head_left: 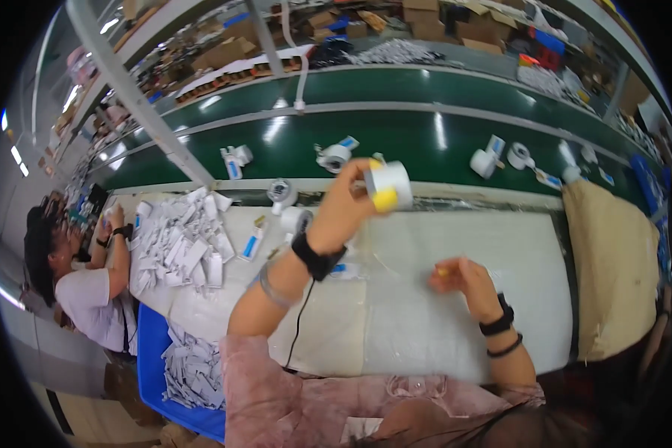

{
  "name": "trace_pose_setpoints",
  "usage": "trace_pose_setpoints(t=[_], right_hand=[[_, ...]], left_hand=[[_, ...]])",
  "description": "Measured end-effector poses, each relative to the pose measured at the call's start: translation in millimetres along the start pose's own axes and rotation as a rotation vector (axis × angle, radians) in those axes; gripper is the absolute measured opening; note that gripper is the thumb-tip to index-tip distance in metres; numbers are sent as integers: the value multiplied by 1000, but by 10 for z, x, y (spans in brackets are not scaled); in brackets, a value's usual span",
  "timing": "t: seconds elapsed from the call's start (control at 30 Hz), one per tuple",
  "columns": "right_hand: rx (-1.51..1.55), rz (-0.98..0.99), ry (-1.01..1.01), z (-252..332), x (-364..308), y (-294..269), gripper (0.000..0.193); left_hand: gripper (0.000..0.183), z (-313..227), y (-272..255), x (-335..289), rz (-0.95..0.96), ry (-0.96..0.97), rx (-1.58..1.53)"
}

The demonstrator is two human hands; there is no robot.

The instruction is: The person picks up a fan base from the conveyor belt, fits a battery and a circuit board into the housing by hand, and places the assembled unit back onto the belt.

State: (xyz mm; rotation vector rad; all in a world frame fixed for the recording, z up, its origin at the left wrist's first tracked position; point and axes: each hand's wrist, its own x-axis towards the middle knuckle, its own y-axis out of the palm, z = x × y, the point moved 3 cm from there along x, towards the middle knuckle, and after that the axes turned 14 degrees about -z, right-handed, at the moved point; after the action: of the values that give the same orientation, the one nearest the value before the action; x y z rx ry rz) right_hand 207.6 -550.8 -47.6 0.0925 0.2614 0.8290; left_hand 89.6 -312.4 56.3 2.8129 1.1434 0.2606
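Held up above the far edge of the counter (455, 336), a squat white cylinder (397, 179) juts to the right from your left hand (342, 203). Its short axis appears to run roughly left to right, with a greyish side turned left toward your palm; blur hides finer detail. Your left grip is closed on it, fingers and thumb parted by about the cylinder's width, with yellow-covered fingertips (385, 200) pressing its far and near sides. Your right hand (469, 284) hangs over the counter, nearer to you and well apart from the cylinder, its grip half open, fingers loosely curled, yellow at the tips and nothing else visible between them.

To the left of your left wrist lie a white-and-blue packet (252, 240) and, beyond it, a round white device (281, 194). Farther left sits a heap of white pieces (183, 243), with a co-worker (93, 302) beside it. More white items dot the green conveyor belt (403, 133) on the far side.
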Motion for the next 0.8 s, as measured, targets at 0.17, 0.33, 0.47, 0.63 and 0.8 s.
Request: trace_pose_setpoints(t=[0.17, 0.33, 0.47, 0.63, 0.8], right_hand=[[282, 45, 143, 106, 153, -7, 45], [234, 72, 166, -55, 103, -195, 29], [-27, 95, -116, 45, 54, -226, 25], [-60, 674, 119, 150, -148, -150, 30], [-250, 957, 117, 154, -247, -95, 32]], left_hand=[[66, 699, 708, -876, 206, -62, 99], [66, 891, 1003, -1222, 446, 305, 476], [53, 1177, 607, -982, 247, 3, 403], [61, 861, 789, -857, 383, 264, 283], [81, 1012, 838, -959, 745, -302, -157]])
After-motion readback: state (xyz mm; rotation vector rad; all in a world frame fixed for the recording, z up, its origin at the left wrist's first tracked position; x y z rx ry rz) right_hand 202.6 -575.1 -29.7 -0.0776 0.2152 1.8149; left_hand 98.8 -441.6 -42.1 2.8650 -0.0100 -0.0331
